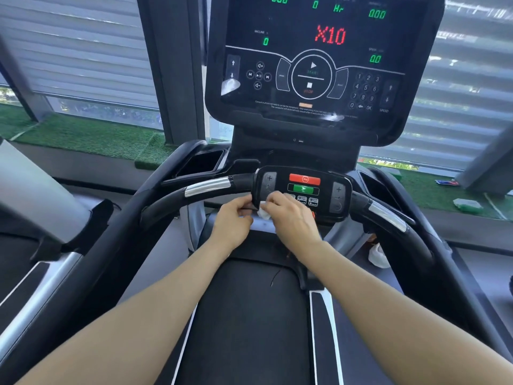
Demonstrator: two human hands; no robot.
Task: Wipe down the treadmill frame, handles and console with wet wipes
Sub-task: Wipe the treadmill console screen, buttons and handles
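Curved handlebar [205,187] and control pod [302,193] (centre) block forward reach; belt [244,315] below lies open.

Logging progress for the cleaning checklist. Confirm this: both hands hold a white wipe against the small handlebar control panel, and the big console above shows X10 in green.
Not quite. In the head view the left hand and right hand do hold the white wipe at the control panel, but the console shows X10 in red, not green.
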